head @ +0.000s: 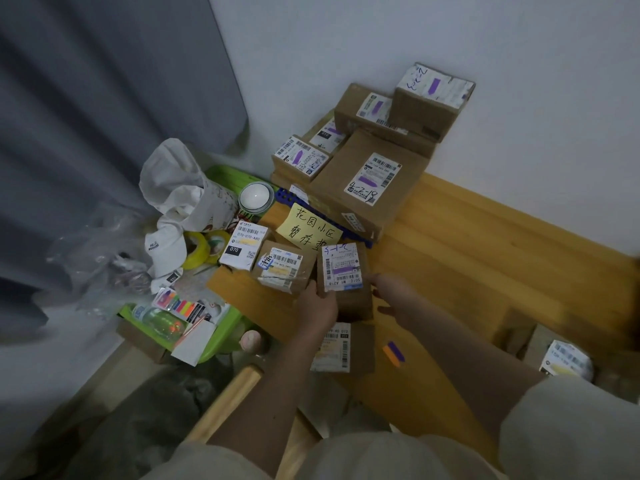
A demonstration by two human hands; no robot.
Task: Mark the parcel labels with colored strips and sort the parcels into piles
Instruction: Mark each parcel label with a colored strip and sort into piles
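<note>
Parcel, small brown cardboard box (346,289), sits mid-frame, its white label showing a purple strip (343,270). Left hand (317,301) has its grip on one side; right hand (393,294) steadies the other, fingers loose, likely bound for the purple-marked cardboard pile (367,161), upper right.
</note>
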